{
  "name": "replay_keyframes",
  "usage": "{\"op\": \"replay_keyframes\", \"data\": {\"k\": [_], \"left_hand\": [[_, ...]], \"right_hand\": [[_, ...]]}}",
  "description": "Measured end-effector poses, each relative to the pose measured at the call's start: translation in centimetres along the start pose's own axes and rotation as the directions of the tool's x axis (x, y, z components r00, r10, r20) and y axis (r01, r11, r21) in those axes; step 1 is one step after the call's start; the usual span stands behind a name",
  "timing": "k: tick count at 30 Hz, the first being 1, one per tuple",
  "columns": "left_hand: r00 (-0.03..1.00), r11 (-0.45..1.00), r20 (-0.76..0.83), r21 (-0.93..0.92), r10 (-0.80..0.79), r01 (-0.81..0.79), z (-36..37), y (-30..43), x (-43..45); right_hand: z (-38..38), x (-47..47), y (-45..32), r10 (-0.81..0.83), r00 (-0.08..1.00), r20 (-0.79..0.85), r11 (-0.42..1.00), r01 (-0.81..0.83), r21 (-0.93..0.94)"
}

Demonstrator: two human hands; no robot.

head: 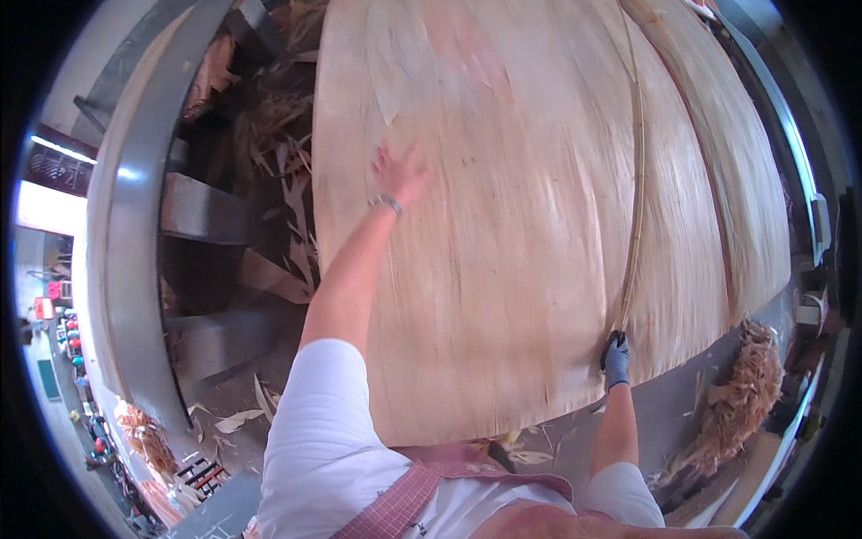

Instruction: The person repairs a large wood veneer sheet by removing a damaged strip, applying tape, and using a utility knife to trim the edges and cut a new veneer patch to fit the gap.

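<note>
A broad, pale sheet of wood veneer [498,269] with streaked grain spreads before me. My left hand [402,172], bare with a band at the wrist, is over its left part, fingers apart and slightly blurred; whether it touches the sheet I cannot tell. At the near right edge of the veneer, my right hand [616,364] wears a grey and black glove and is closed around the near end of a thin bamboo stick [638,175]. The stick runs away from me along the veneer to the far side.
Left of the veneer, grey metal beams [205,209] border a dark gap strewn with veneer scraps [289,168]. A long metal rail [128,222] stands farther left. On the right floor lies a heap of shredded veneer [741,391]. A blurred pinkish patch [468,47] at the far side is unclear.
</note>
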State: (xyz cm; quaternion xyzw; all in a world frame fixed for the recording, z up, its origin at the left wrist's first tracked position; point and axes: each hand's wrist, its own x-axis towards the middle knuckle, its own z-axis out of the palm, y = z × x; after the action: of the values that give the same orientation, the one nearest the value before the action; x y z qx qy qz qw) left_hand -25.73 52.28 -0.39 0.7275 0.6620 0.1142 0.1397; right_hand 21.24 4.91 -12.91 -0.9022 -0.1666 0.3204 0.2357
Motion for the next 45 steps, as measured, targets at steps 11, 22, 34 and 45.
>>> {"op": "replay_keyframes", "data": {"k": [11,22,34,45], "left_hand": [[0.995,1.0,0.103,-0.022,0.007,-0.005,3.2,-2.0,10.7],[0.935,0.947,-0.153,-0.021,-0.32,0.32,-6.7,-9.8,1.3],[0.0,0.209,0.319,0.618,-0.948,0.758,-12.7,-28.6,-70.2],[0.025,0.041,0.451,0.026,-0.892,0.999,-8.8,-36.0,-100.4]], "right_hand": [[0.1,0.7,5.1,-0.152,0.965,-0.214,0.988,0.152,-0.014],[-0.3,-0.4,3.6,-0.143,0.973,-0.182,0.99,0.136,-0.049],[-1.2,-2.8,0.2,-0.226,0.969,-0.098,0.968,0.234,0.092],[8.0,-31.0,-3.6,-0.754,0.641,0.145,0.129,0.361,-0.924]]}}
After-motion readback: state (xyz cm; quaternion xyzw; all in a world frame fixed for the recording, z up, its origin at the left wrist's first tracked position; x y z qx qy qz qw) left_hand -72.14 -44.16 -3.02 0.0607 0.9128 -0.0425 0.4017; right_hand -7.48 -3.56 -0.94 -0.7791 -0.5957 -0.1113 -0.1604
